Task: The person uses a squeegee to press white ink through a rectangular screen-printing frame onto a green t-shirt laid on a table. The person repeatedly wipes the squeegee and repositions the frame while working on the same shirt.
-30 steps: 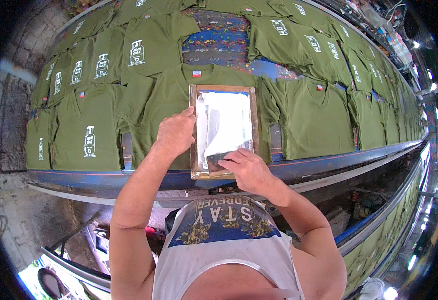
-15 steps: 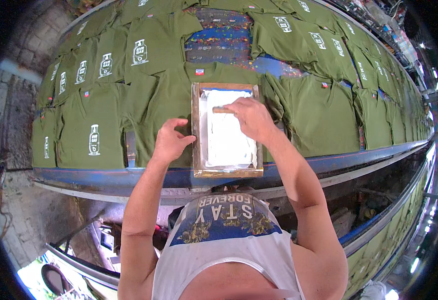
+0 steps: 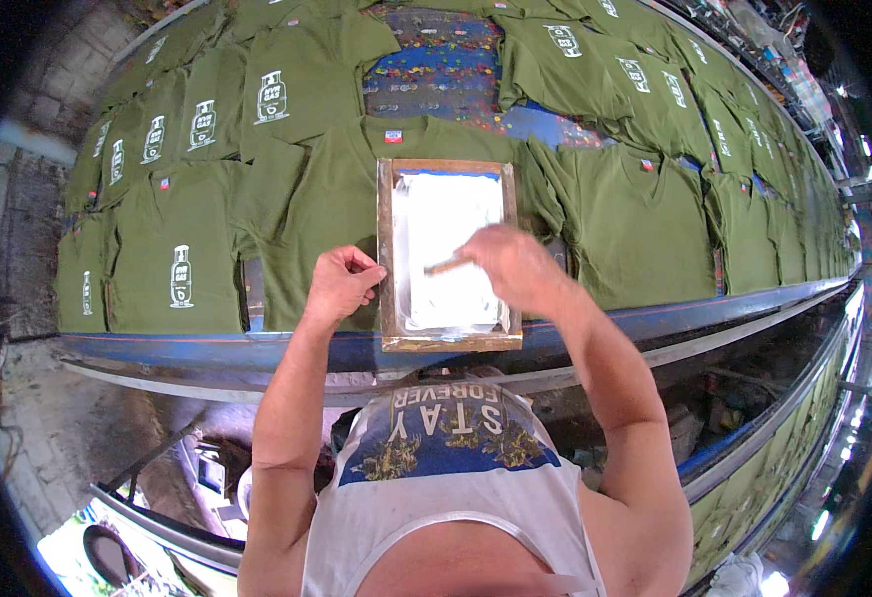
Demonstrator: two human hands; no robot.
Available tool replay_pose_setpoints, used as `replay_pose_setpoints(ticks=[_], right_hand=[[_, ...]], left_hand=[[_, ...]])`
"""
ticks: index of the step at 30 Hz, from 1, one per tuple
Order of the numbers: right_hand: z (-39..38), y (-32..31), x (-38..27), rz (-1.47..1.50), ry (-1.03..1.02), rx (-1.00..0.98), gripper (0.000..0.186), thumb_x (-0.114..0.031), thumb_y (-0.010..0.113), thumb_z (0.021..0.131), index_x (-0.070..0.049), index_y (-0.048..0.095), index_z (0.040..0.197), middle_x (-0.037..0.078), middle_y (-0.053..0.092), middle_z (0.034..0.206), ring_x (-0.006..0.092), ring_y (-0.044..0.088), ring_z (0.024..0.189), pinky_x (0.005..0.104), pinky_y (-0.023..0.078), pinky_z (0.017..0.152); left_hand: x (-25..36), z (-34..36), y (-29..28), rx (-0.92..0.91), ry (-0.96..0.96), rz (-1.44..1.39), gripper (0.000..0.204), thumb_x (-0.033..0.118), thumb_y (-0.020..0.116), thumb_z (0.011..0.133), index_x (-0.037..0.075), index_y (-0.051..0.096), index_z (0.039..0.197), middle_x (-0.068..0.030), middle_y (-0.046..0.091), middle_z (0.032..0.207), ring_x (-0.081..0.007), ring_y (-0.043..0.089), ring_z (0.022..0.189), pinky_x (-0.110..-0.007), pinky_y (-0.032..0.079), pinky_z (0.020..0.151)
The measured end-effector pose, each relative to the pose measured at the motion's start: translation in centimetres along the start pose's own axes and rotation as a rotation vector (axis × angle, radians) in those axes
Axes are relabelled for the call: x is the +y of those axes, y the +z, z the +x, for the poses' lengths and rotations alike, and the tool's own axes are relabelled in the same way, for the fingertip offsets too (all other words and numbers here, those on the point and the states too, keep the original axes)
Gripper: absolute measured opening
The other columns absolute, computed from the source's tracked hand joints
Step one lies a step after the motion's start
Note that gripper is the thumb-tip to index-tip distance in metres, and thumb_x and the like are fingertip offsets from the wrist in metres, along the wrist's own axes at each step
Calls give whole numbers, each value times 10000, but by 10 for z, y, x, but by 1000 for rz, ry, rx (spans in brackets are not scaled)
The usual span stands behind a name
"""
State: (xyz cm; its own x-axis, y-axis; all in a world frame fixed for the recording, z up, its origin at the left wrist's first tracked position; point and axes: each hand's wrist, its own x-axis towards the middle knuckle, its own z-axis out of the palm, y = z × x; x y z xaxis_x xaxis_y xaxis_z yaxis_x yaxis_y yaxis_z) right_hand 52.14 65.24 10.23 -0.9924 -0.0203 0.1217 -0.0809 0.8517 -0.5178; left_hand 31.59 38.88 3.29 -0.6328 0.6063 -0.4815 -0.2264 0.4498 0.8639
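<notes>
Your right hand, blurred with motion, is at the centre of the view, its fingers clamped on a brown-edged strip. Half a second ago that strip was higher, in the upper part of the wooden frame; now it is about halfway down. A second ago it was at the frame's lower end, so you have carried it up and partly back.

The wooden frame itself stays in the middle of the view, lying on a green shirt, with a bright white layer covering most of its inside. The shirt's neck and label show just above the frame's upper bar.

Your left hand is left of centre, beside the frame's left bar. A second ago it was against that bar higher up; half a second ago its thumb and forefinger stood apart. Now the fingers are curled inward — whether the tips meet, or touch the wood, I cannot tell.

To the left, a green shirt with a white bottle print lies flat on the tabletop — unchanged.
</notes>
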Motion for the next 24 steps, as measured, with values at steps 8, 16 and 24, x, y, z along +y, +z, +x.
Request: replay_pose_setpoints(ticks=[8,16,24], right_hand=[[55,-3,45,-76,88,215,407,61,704,888,-35,807,1271,207,777,1103,435,741,1123,545,610,995],[-41,40,-48,-48,5,240,442,47,735,828,-53,821,1250,150,784,1134,379,760,1052,510,629,989],[-38,20,-40,55,14,44,368,41,701,879,-28,801,1226,186,781,1152,406,754,1082,526,618,1008]], left_hand=[[3,-2,2,23,0,54,206,122,903,962,27,725,918,-33,742,781,-102,697,610,-273,550,505],[3,1,-1,-18,-19,46,186,95,893,990,52,723,926,-19,740,799,-92,686,627,-262,573,538],[4,1,-2,-44,-3,34,185,96,890,994,50,723,928,-24,743,802,-105,697,634,-283,587,543]])
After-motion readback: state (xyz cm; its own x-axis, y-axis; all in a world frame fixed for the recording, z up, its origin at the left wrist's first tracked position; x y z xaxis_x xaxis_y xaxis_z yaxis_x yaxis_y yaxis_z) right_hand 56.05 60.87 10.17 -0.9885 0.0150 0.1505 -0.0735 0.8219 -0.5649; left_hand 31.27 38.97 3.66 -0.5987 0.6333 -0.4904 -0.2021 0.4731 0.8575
